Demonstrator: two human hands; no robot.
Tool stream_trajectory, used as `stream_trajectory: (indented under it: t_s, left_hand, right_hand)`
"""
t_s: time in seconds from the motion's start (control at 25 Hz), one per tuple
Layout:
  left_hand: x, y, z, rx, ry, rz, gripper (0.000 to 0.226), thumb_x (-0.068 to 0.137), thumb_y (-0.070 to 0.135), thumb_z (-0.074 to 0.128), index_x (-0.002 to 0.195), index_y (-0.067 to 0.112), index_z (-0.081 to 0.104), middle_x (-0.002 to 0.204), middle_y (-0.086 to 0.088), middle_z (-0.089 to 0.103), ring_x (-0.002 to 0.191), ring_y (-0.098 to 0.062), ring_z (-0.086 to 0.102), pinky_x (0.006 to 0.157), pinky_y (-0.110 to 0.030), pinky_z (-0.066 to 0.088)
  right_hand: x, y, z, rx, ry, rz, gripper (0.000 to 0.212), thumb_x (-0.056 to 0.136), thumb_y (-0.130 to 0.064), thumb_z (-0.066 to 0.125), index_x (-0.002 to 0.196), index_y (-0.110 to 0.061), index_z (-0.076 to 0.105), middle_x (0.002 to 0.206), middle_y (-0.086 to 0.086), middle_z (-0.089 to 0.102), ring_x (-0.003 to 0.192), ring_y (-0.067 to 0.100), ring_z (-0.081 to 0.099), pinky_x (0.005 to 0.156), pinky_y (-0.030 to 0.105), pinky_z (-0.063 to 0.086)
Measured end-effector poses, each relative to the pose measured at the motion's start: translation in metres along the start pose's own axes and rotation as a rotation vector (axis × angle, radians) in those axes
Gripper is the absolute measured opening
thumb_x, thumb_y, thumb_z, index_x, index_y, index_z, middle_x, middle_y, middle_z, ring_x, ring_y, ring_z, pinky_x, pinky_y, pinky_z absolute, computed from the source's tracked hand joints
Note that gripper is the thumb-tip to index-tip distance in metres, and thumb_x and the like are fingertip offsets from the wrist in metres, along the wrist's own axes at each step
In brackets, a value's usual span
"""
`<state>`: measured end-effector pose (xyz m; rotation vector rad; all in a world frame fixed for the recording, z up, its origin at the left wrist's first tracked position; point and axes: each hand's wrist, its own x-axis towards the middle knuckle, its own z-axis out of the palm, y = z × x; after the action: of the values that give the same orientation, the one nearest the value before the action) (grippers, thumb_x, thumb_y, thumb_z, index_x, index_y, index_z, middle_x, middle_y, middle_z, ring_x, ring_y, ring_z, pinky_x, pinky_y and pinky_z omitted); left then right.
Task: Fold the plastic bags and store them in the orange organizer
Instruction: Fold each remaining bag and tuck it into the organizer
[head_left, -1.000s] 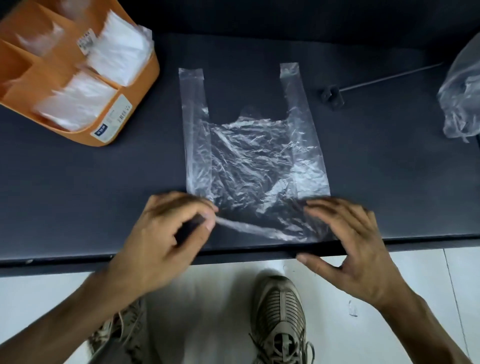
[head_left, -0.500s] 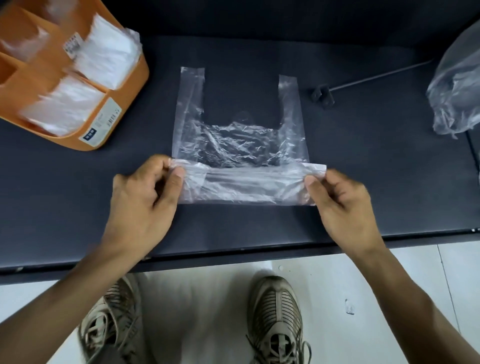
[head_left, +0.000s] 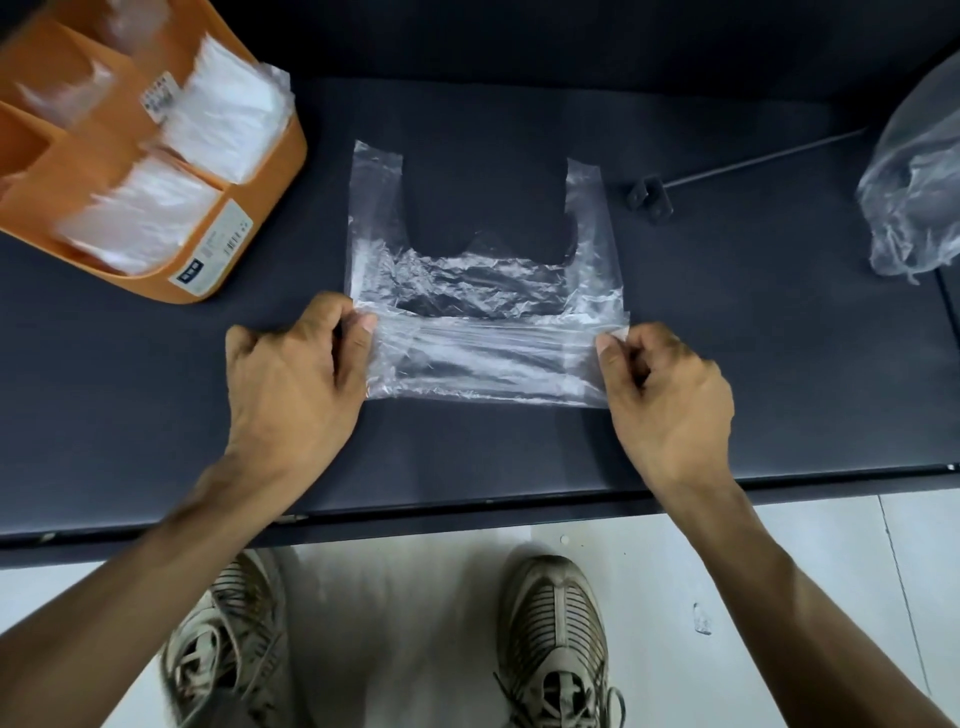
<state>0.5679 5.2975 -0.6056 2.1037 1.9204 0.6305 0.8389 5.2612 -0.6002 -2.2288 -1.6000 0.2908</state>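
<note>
Dark matte tabletop (head_left: 156, 395) spreads before us, its near edge running above a pale tiled floor (head_left: 779, 545) where we see two worn grey sneakers (head_left: 553, 639).

At the far left corner stands the orange organizer (head_left: 270, 208), tilted in our wide view, with a white barcode label on its near wall. Its compartments are divided by orange partitions. Two of them, nearest the middle of the table, each hold a stack of folded clear plastic bags (head_left: 223, 114); the compartments further left show more pale plastic, too blurred for us to tell apart.

At the middle of the table lies the clear plastic bag (head_left: 483, 291), a thin crinkled vest-style carrier. Its two handle strips point away from us, flat on the surface. Its bottom portion is turned up over the body, forming a smoother double-layered band along the near side.

Our left hand (head_left: 291, 379) pinches the left end of that band between thumb and curled fingers. Our right hand (head_left: 670, 395) pinches the right end in the same way, the band stretched taut between them.

At the far right edge sits a loose heap of clear bags (head_left: 909, 197). Near it a thin metal rod (head_left: 753, 163) with a small dark bracket lies on the table.
</note>
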Motion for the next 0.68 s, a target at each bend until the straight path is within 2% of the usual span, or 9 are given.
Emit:
stream_trajectory:
  t_s: [0.16,0.28,0.36,0.44,0.52,0.56,0.64,0.68]
  left_hand:
    - [0.0,0.003,-0.003,-0.094,-0.024,-0.078,0.029,0.1,0.046,0.047,0.096,0.019,0.057,0.062,0.001,0.067,0.059,-0.032,0.065,0.081,-0.041,0.038]
    - [0.001,0.009,-0.011,-0.181,-0.089,-0.169,0.041,0.094,0.058,0.046,0.101,0.019,0.058,0.06,0.008,0.063,0.064,-0.027,0.065,0.085,-0.047,0.048]
    - [0.002,0.012,-0.019,-0.207,-0.172,-0.242,0.052,0.091,0.068,0.046,0.107,0.02,0.056,0.062,0.007,0.062,0.069,-0.026,0.064,0.08,-0.044,0.048]
    - [-0.002,0.01,-0.024,-0.15,-0.198,-0.27,0.059,0.09,0.071,0.052,0.114,0.017,0.054,0.073,0.002,0.065,0.077,-0.032,0.064,0.076,-0.041,0.043]
    - [-0.009,0.005,-0.028,0.008,-0.097,-0.168,0.061,0.089,0.065,0.058,0.123,0.015,0.052,0.098,-0.008,0.064,0.093,-0.038,0.06,0.08,-0.047,0.041]
    - [-0.012,0.004,-0.029,0.07,-0.061,-0.066,0.063,0.085,0.061,0.06,0.127,0.015,0.052,0.113,-0.013,0.059,0.102,-0.039,0.055,0.083,-0.05,0.039]
    - [-0.016,0.0,-0.029,0.13,-0.081,0.212,0.062,0.079,0.047,0.06,0.132,0.015,0.054,0.138,-0.013,0.05,0.117,-0.036,0.047,0.091,-0.052,0.034]
    - [-0.014,-0.004,-0.027,0.139,-0.13,0.336,0.061,0.078,0.04,0.058,0.134,0.015,0.055,0.146,-0.01,0.047,0.124,-0.034,0.045,0.1,-0.053,0.031]
  right_hand:
    - [0.0,0.0,0.002,-0.005,0.022,-0.009,0.027,0.101,-0.042,0.054,0.084,-0.021,0.058,0.059,0.001,0.062,0.056,0.032,0.059,0.055,0.03,0.036]
    - [0.001,-0.002,-0.001,-0.031,0.007,-0.009,0.031,0.1,-0.047,0.053,0.082,-0.021,0.05,0.055,-0.002,0.056,0.052,0.03,0.053,0.055,0.029,0.033]
    - [0.0,-0.002,-0.004,-0.049,-0.004,0.021,0.034,0.097,-0.053,0.052,0.089,-0.021,0.05,0.059,-0.004,0.058,0.054,0.026,0.053,0.056,0.029,0.033]
    - [-0.004,-0.001,-0.011,-0.023,0.102,-0.004,0.035,0.096,-0.052,0.057,0.101,-0.017,0.057,0.07,-0.004,0.062,0.063,0.025,0.06,0.058,0.028,0.034]
    - [-0.012,0.0,-0.017,0.036,0.193,-0.171,0.033,0.094,-0.043,0.063,0.106,-0.013,0.061,0.088,0.0,0.064,0.076,0.025,0.061,0.062,0.03,0.04]
    - [-0.017,0.001,-0.018,0.047,0.167,-0.303,0.033,0.092,-0.04,0.065,0.108,-0.012,0.063,0.098,0.003,0.064,0.084,0.026,0.06,0.067,0.033,0.044]
    - [-0.028,0.003,-0.014,-0.026,-0.001,-0.509,0.041,0.088,-0.043,0.065,0.117,-0.014,0.066,0.123,0.005,0.062,0.099,0.027,0.057,0.083,0.04,0.044]
    - [-0.03,0.005,-0.009,-0.09,-0.085,-0.542,0.049,0.086,-0.047,0.062,0.124,-0.016,0.064,0.134,0.003,0.058,0.106,0.027,0.055,0.088,0.041,0.041]
